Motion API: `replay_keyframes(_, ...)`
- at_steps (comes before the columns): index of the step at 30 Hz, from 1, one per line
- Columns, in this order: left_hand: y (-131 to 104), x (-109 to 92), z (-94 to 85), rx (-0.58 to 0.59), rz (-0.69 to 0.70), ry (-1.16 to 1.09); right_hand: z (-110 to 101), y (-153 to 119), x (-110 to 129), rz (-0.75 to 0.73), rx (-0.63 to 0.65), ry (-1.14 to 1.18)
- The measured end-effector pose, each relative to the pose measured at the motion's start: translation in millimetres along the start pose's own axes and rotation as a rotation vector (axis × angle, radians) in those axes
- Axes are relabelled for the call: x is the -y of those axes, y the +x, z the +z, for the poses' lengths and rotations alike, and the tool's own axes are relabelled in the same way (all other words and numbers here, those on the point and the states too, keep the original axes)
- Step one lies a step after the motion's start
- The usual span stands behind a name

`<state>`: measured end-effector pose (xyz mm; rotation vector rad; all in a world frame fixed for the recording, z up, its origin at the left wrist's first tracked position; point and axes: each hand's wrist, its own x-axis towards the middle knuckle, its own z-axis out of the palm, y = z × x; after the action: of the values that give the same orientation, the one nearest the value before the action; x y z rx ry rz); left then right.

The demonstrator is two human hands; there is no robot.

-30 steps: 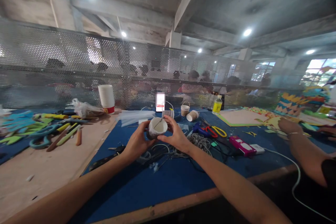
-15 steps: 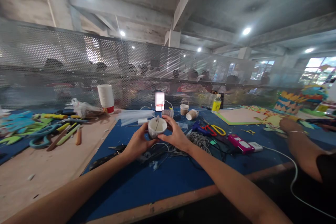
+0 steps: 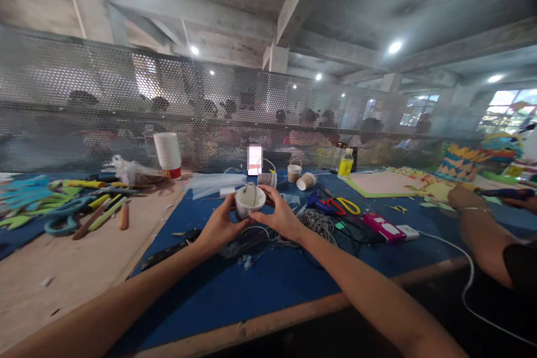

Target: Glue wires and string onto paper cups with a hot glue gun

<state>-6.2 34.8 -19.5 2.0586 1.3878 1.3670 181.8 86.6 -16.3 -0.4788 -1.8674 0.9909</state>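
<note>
Between my two hands, above the blue table mat point(image 3: 235, 296), is a small white cup point(image 3: 250, 201) with a thin cord-like strand at its opening. My left hand point(image 3: 224, 224) grips its left side, thumb low on the near wall. The fingers of my right hand point(image 3: 283, 215) curve round the right side, so both hands are closed on the cup. Its mouth tilts towards me. Just beyond stands a spool point(image 3: 267, 179). A tangle of grey cord point(image 3: 319, 226) lies by my right hand, and a dark-handled tool point(image 3: 165, 254) lies left of my left hand.
Two wrapped cups point(image 3: 294, 172) stand or lie behind. Red and yellow scissors point(image 3: 348, 206), a magenta box point(image 3: 381, 227) and a yellow bottle point(image 3: 345, 164) are on the right, near another person's arm point(image 3: 478, 229). Stacked paper cups point(image 3: 166, 151) and teal scissors point(image 3: 69, 215) sit left.
The cup stays in both hands, its mouth turned slightly. My view shifts a little. At right, the other person's far hand comes further into view with a dark tool.
</note>
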Motion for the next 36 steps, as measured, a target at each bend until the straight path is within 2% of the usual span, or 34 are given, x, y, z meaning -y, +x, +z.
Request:
replay_keyframes(6,0.9,4.8,0.9,-0.046,-0.023,0.051,0.1,0.9,-7.5,0.005,0.007,0.019)
replay_keyframes(17,0.3,3.3,-0.4,0.025,-0.033,0.036,-1.7,1.4,-2.6,0.068,0.031,0.049)
replay_keyframes(30,1.3,5.7,1.0,-0.074,-0.030,0.088,0.2,-0.4,-4.2,0.033,0.017,0.018)
replay_keyframes(36,2.0,8.1,2.4,-0.046,-0.016,0.077,0.4,-0.7,-6.1,0.038,-0.011,-0.040)
